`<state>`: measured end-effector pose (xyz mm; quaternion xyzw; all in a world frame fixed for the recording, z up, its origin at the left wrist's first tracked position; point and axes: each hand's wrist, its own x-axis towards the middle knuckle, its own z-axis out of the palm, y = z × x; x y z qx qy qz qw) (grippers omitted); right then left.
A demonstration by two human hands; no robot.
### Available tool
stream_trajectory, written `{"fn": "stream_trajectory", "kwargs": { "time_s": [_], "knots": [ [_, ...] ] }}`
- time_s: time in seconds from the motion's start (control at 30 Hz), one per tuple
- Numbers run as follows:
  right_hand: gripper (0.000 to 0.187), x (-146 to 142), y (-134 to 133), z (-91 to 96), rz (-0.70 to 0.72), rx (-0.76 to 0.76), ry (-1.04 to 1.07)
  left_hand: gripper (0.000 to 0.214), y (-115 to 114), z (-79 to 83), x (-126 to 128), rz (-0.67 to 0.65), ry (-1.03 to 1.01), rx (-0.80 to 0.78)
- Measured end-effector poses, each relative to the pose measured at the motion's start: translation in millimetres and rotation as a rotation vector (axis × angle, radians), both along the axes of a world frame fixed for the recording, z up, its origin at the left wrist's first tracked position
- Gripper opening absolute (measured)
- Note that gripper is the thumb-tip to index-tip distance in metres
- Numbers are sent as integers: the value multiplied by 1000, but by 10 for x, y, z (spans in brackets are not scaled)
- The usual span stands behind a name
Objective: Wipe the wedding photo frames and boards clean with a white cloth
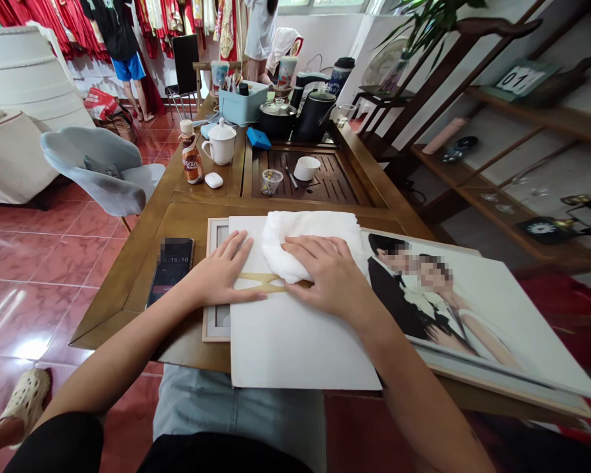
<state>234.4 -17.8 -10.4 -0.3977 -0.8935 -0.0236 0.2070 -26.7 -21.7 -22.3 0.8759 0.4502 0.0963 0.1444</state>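
Note:
A white board [300, 348] lies on the wooden table, over a light wooden frame [209, 322] whose left side sticks out. Yellowish strips [262, 286], perhaps tape, cross on the board's upper part. My left hand [224, 269] rests flat on the board's left edge with fingers spread, thumb just below the strips. A folded white cloth [320, 225] is under my right hand [328, 276], whose fingers bend over it and press it to the board beside the strips. The part of the cloth beneath the palm is hidden.
Right of the board lies a large photo print [473, 295] on another frame. A phone [171, 269] is at the left. Farther back stand a bottle [191, 154], a lidded cup [221, 143], a small plastic tub [272, 181], a white bowl [306, 168] and a kettle [315, 117].

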Motion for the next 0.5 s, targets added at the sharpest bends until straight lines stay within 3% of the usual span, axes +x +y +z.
{"fn": "stream_trajectory", "kwargs": {
  "time_s": [0.5],
  "knots": [
    [46, 0, -6, -1, -2, -6, 0, 117, 3, 15, 5, 1, 28, -25]
  ]
}}
